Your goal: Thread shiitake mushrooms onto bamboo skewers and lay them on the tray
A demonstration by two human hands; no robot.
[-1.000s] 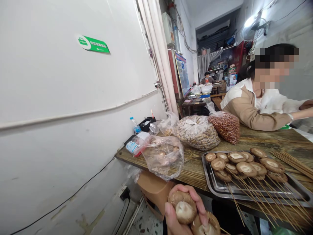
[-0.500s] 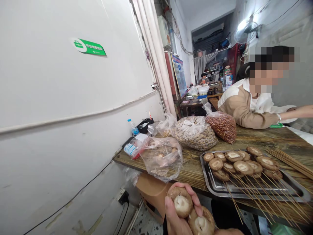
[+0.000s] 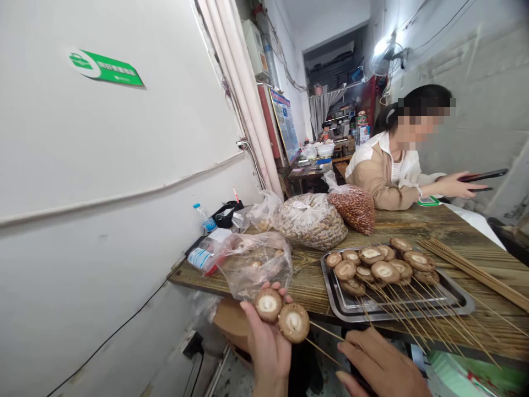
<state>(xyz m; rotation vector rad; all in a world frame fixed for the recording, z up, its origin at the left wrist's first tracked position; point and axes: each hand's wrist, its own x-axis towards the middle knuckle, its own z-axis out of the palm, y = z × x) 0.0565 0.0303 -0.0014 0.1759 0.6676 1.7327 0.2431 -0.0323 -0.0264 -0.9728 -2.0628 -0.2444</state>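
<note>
Mushrooms (image 3: 293, 322), two of them, side by side at the left hand (image 3: 269, 347), just in front of the near edge of the wooden surface (image 3: 305, 266), pale undersides turned up toward the head camera. Left hand palm up and cupped, thumb on one side and fingers behind, steadying the pair. Out of the right-hand mushroom, two thin sticks (image 3: 326, 331), running toward the fingers of the right hand (image 3: 380, 358). Right hand partly curled at the far ends; impossible to tell whether closed on both sticks or merely touching. Also not visible: any stick inside the other mushroom.

To the right, on the surface, a metal tray (image 3: 345, 305) with a heap of mushroom skewers (image 3: 384, 271), handles toward the near edge. Beyond the tray's right end, a bundle of bare sticks (image 3: 475, 272); to the left, a clear bag (image 3: 248, 275).

Apparently in hand: the skewering step, close to done for this pair. Probably called for next: a check of both mushrooms for a firm hold, then a level carry across to the tray, without twisting the caps.
</note>
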